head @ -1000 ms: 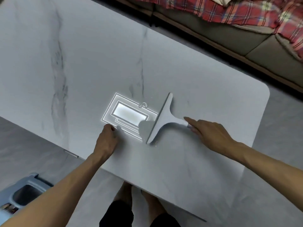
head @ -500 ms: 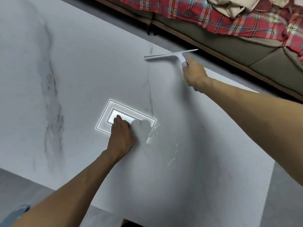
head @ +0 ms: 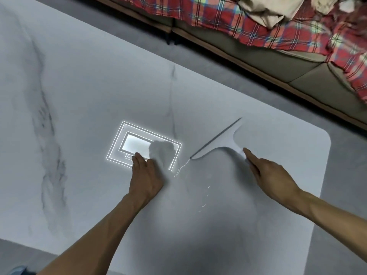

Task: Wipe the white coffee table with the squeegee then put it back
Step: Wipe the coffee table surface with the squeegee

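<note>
Head view, looking down on a white marble-patterned table (head: 79,96) that fills most of the frame. The right hand (head: 272,175) grips the handle of a white squeegee (head: 220,140), forefinger stretched along the handle. The blade lies on the tabletop near the right end, running diagonally from lower left to upper right. The left hand (head: 146,178) rests palm down on the table, fingers fairly straight and holding nothing, with its fingertips on the bright rectangular reflection (head: 135,143) of a ceiling light. A few thin shining streaks (head: 204,197), possibly water, lie between the two hands.

The wiping step appears to be in hand, with the blade set down mid-stroke. The next move likely calls for an even pull towards the person, blade flat to the surface, then further strokes across the broad stretch to the left. The return of the squeegee is not yet due, and the frame does not show where it belongs.

The far edge runs diagonally from upper left to a rounded right corner just beyond the blade's tip. Grey floor (head: 347,175) lies past that corner. A sofa (head: 258,62) under a red plaid blanket (head: 218,14) stands well apart along the top. The tabletop left of the hands gives plenty of room for sweeping.
</note>
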Tool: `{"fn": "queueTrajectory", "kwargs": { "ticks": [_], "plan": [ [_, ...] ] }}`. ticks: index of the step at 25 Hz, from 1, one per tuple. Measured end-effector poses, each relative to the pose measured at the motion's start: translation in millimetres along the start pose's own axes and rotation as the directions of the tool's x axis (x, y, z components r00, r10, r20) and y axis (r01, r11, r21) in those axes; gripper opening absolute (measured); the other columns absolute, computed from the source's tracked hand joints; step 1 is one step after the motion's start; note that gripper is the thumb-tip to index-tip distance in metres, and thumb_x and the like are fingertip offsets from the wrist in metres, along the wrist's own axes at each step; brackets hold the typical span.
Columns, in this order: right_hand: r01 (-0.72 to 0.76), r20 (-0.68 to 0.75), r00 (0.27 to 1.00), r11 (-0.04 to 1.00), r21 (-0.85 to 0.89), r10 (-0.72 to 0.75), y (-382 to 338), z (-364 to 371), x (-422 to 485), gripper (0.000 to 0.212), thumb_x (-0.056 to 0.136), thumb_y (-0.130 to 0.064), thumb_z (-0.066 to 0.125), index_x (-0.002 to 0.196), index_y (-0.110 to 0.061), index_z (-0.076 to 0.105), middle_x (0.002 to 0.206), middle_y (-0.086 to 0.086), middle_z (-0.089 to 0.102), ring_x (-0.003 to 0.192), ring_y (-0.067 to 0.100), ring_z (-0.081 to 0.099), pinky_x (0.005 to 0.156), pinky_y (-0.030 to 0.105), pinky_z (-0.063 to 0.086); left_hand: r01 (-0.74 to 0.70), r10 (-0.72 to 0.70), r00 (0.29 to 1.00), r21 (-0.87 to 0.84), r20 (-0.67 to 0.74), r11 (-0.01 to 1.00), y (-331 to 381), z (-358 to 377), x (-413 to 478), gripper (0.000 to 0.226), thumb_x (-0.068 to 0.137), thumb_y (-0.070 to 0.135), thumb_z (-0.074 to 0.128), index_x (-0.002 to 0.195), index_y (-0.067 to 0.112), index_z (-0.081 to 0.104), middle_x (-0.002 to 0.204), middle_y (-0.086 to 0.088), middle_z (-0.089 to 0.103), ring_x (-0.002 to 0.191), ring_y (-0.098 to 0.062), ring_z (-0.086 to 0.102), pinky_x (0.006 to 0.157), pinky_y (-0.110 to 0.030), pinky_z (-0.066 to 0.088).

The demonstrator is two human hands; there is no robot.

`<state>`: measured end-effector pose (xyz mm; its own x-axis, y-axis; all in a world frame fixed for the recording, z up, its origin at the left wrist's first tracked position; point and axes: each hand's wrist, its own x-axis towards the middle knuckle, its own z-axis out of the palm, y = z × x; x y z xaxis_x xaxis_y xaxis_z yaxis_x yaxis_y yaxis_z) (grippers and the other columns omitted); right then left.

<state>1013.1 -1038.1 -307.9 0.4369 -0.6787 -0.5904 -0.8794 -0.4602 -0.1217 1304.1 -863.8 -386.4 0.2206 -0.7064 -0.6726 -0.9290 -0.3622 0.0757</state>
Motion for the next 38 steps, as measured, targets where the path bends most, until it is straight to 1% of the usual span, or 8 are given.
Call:
{"fn": "queueTrajectory", "kwargs": {
  "ticks": [4, 12, 17, 23, 27, 31, 35, 38],
  "plan": [
    [-0.029, -0.022, 0.999, 0.997, 0.074, 0.031, 14.7, -21.7, -23.1, 0.05, 0.101, -0.039, 0.033, 0.15, -0.035, 0.026, 0.094, 0.004, 0.07, 0.082, 0.028, 0.066, 0.076, 0.036, 0.052, -0.062, 0.08, 0.993, 0.194, -0.085, 0.979, -3.6, -15.1, -2.8, 0.03, 0.051, -0.016, 0.049, 0.07, -0.016, 0.071, 0.061, -0.023, 0.064, 0.074, -0.064, 0.063, 0.065, -0.061, 0.056],
    [-0.21, -0.138, 0.947, 0.885, 0.414, 0.29, -23.5, -57.0, 109.7, 0.041, 0.101, -0.032, 0.026, 0.14, -0.023, 0.034, 0.11, 0.025, 0.061, 0.083, 0.033, 0.053, 0.061, 0.032, 0.042, -0.072, 0.085, 0.987, 0.094, -0.138, 0.993, 3.1, -24.2, 0.1, 0.021, 0.04, -0.021, 0.05, 0.056, -0.02, 0.064, 0.053, -0.024, 0.055, 0.059, -0.067, 0.057, 0.05, -0.063, 0.052],
    [-0.116, -0.134, 0.98, 0.969, 0.22, 0.148, -10.5, 0.5, 36.8, 0.051, 0.103, -0.027, 0.03, 0.152, -0.025, 0.017, 0.084, 0.014, 0.061, 0.08, 0.036, 0.059, 0.068, 0.035, 0.041, 0.061, -0.063, 0.998, 0.111, 0.01, 0.992, 6.0, -16.7, -2.4, 0.046, 0.087, -0.006, 0.03, 0.129, -0.014, 0.048, 0.143, -0.03, 0.034, 0.133, -0.061, 0.028, 0.107, -0.065, 0.033],
    [-0.107, 0.078, 0.992, 0.985, 0.134, 0.097, 25.0, 14.8, -43.4, 0.056, 0.102, -0.025, 0.034, 0.153, -0.034, 0.012, 0.079, 0.003, 0.062, 0.066, 0.019, 0.057, 0.063, 0.033, 0.047, -0.043, 0.037, 0.999, -0.166, -0.038, 0.985, 2.7, -1.3, 8.9, 0.026, 0.052, -0.027, 0.043, 0.065, -0.019, 0.065, 0.057, -0.02, 0.056, 0.065, -0.07, 0.056, 0.056, -0.066, 0.052],
    [-0.081, -0.087, 0.991, 0.964, 0.255, 0.106, 10.9, -22.6, -23.6, 0.049, 0.102, -0.035, 0.032, 0.15, -0.028, 0.026, 0.09, 0.012, 0.07, 0.08, 0.033, 0.065, 0.073, 0.033, 0.049, -0.131, 0.119, 0.989, -0.148, -0.088, 0.98, -9.6, 0.6, -5.3, 0.022, 0.049, -0.009, 0.078, 0.07, -0.005, 0.07, 0.059, -0.012, 0.056, 0.058, -0.037, 0.061, 0.069, -0.048, 0.057],
    [-0.167, -0.178, 0.955, 0.923, 0.348, 0.239, -50.4, -55.6, 84.6, 0.04, 0.102, -0.021, 0.029, 0.142, -0.014, 0.033, 0.109, 0.024, 0.063, 0.096, 0.04, 0.059, 0.081, 0.047, 0.05, 0.118, -0.217, 0.968, -0.541, -0.124, 0.833, -17.4, -1.6, -29.1, 0.019, 0.091, 0.004, 0.05, 0.108, 0.001, 0.058, 0.102, -0.017, 0.056, 0.085, -0.025, 0.049, 0.079, -0.016, 0.043],
    [-0.223, -0.115, 0.942, 0.845, 0.486, 0.315, -140.0, -48.0, 151.2, 0.056, 0.096, -0.01, 0.034, 0.149, -0.012, 0.018, 0.123, 0.022, 0.056, 0.102, 0.034, 0.058, 0.075, 0.041, 0.047, 0.13, -0.239, 0.955, -0.481, -0.172, 0.867, -41.3, 16.9, -39.1, 0.021, 0.089, -0.005, 0.041, 0.102, -0.014, 0.056, 0.114, -0.031, 0.05, 0.105, -0.044, 0.049, 0.089, -0.048, 0.042],
    [0.001, -0.167, 0.984, 0.949, 0.315, 0.055, -189.8, -22.1, 139.9, 0.056, 0.099, -0.017, 0.035, 0.151, -0.02, 0.015, 0.115, 0.021, 0.06, 0.104, 0.04, 0.057, 0.073, 0.035, 0.039, 0.16, -0.29, 0.943, -0.54, -0.163, 0.826, -45.8, 17.9, -43.4, 0.024, 0.094, 0.002, 0.042, 0.109, -0.012, 0.055, 0.122, -0.03, 0.048, 0.114, -0.042, 0.048, 0.096, -0.048, 0.041]
  ]
}}
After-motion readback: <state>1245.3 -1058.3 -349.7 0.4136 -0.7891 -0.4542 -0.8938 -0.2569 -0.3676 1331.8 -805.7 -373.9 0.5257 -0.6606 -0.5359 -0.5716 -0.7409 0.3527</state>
